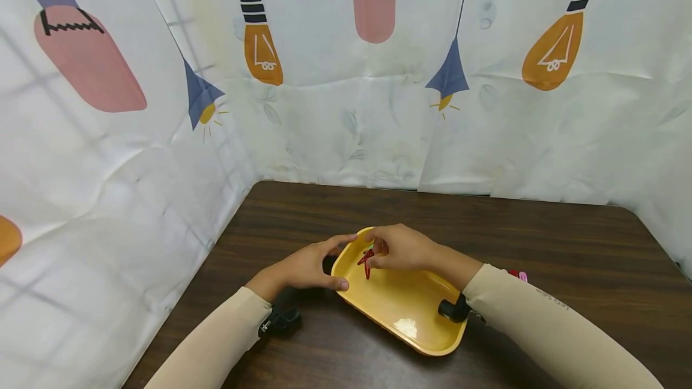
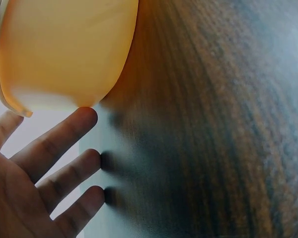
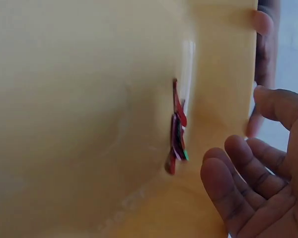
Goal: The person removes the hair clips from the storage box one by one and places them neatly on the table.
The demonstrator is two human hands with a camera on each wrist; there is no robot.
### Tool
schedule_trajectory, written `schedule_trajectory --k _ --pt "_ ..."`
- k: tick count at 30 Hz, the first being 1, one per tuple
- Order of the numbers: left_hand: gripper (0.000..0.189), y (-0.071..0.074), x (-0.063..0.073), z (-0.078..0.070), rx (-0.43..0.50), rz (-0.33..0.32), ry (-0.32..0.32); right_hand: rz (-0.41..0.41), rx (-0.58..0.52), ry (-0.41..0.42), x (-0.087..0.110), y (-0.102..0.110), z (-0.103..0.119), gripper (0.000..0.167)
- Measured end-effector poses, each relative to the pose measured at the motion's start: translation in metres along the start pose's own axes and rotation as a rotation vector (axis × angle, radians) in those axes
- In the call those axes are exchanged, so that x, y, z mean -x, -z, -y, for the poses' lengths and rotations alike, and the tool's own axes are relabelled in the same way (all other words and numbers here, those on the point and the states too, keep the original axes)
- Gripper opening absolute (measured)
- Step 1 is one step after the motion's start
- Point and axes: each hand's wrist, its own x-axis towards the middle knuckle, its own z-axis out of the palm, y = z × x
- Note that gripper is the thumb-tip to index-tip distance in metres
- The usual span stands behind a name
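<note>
A yellow tray (image 1: 402, 302) sits at an angle on the dark table. My left hand (image 1: 308, 264) holds its left end, thumb and index finger spread along the rim. In the left wrist view, other left fingers (image 2: 72, 171) reach toward the tabletop beside the tray. Inside the tray near that end lies a small cluster of hair clips (image 3: 178, 131), mostly red with bits of green and pink. Over them is my right hand (image 1: 402, 248). In the right wrist view its fingers (image 3: 216, 181) are loosely bent, apart from the clips, with nothing between them.
Beyond my right forearm, small red and pink pieces (image 1: 520, 275) lie on the table (image 1: 567, 239), partly hidden by the sleeve. Dark wrist straps (image 1: 278, 321) are on both wrists. A white sheet (image 1: 335, 125) printed with lamps hangs behind and to the left.
</note>
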Motion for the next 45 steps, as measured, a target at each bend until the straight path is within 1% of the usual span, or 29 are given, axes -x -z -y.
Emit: schedule_trajectory --k 2,8,10,15,21,28,36,45 --pt "0.093 0.000 0.000 0.000 0.002 0.001 -0.005 0.021 -0.004 0.009 -0.001 -0.004 -0.001 0.045" --pt "0.093 -0.001 0.000 0.001 -0.001 0.002 -0.013 0.078 -0.014 -0.005 -0.005 -0.014 -0.002 0.045" --pt "0.094 -0.001 0.000 0.001 0.001 0.003 -0.013 0.089 -0.020 -0.002 -0.005 -0.018 -0.002 0.042" --pt "0.093 -0.001 0.000 0.002 0.005 0.002 -0.009 0.080 -0.022 0.002 -0.006 -0.023 -0.002 0.037" --pt "0.093 -0.001 0.000 0.003 0.005 0.000 -0.015 0.075 -0.013 -0.006 -0.006 -0.026 -0.003 0.045" --pt "0.094 -0.001 -0.001 0.004 -0.004 -0.008 -0.053 0.059 -0.011 0.014 -0.007 -0.027 -0.004 0.034" --pt "0.094 -0.001 -0.001 0.004 -0.004 -0.010 -0.059 0.057 0.021 -0.008 -0.009 -0.031 -0.007 0.036" --pt "0.094 -0.002 -0.001 0.004 -0.006 -0.011 -0.058 0.049 0.055 -0.014 -0.010 -0.035 -0.008 0.038"
